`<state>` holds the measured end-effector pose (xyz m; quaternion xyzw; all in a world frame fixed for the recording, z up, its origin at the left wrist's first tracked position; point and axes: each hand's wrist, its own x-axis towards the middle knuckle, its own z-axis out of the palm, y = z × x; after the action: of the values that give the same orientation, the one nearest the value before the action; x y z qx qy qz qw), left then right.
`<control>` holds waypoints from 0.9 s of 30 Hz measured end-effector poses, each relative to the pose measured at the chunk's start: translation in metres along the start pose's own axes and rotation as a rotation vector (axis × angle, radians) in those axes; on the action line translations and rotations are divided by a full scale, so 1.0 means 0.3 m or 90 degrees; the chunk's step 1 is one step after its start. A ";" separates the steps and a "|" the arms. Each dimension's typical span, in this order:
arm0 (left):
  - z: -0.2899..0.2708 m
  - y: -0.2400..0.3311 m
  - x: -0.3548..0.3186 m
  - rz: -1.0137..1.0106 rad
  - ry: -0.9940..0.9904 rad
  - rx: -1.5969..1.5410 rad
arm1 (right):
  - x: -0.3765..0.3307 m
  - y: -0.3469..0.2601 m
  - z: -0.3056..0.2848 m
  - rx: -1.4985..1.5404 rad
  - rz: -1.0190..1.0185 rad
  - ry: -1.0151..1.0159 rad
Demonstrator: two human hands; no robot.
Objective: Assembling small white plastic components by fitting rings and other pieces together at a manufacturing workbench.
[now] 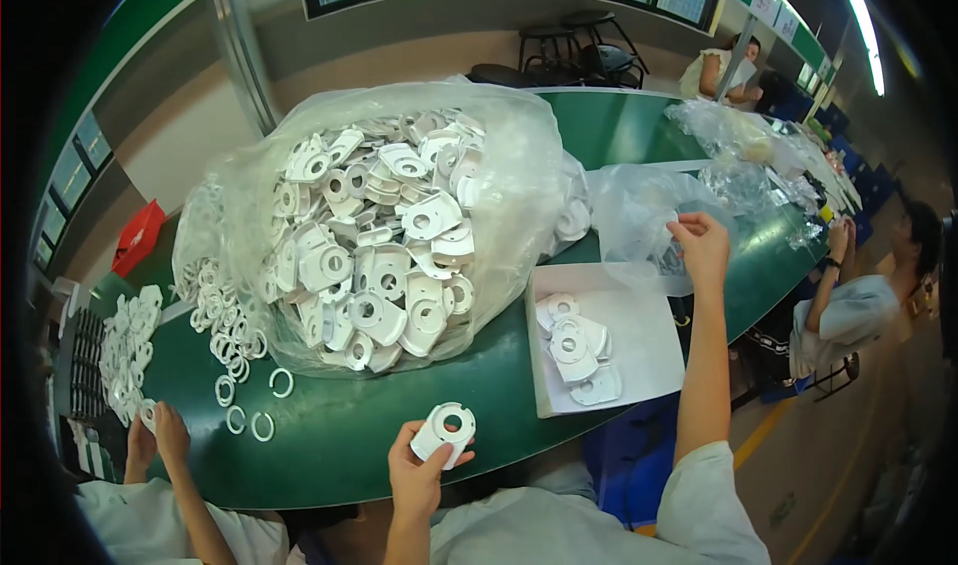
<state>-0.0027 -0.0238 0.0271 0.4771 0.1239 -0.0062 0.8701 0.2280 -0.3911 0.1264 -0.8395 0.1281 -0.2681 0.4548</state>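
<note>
The left hand (417, 475) is up over the near edge of the green table (329, 455), with thumb and fingers closed on a flat white plastic plate (444, 433) with a round hole in it. The plate's face is turned up towards the person. Its rounded, notched end points away to the right and its lower end is tucked in the fingers.

From that grip, the shallow white tray (649, 315) lies to the right and a little further in, near the table's near edge. A small stack of plates (577, 350) sits at its left side and the rest of its floor is bare. Between the held plate and the tray there is only open green surface.

The right hand (702, 248) is stretched well out beyond the tray's far edge, fingers bunched at a crumpled clear bag (639, 211). I cannot tell whether it actually has hold of the film. That forearm runs alongside the tray's right edge, so the left hand is much the nearer to the stack.

Directly beyond the left hand, the big clear sack (519, 166) of the same plates bulges across the middle of the table. White rings (239, 365) are scattered to its left, where another person's hands (160, 435) work at the near left corner.
</note>
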 end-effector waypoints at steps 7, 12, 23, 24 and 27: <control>-0.005 -0.027 -0.022 -0.009 0.033 -0.004 | -0.081 0.014 -0.057 0.201 0.028 -0.015; 0.012 -0.018 -0.019 -0.021 0.027 0.030 | -0.419 -0.147 -0.044 0.286 -0.022 -0.149; 0.009 -0.024 -0.027 0.022 0.038 -0.113 | -0.918 -0.214 0.233 0.089 -0.521 -0.462; 0.004 -0.024 -0.027 0.026 0.057 -0.115 | -0.922 -0.217 0.237 0.056 -0.516 -0.489; -0.031 -0.047 -0.046 0.110 0.129 0.054 | -0.948 -0.231 0.255 0.079 -0.537 -0.519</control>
<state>-0.0198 -0.0254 0.0136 0.5207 0.1691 0.1119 0.8293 0.0351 -0.1691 0.0552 -0.8254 -0.4176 -0.0884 0.3696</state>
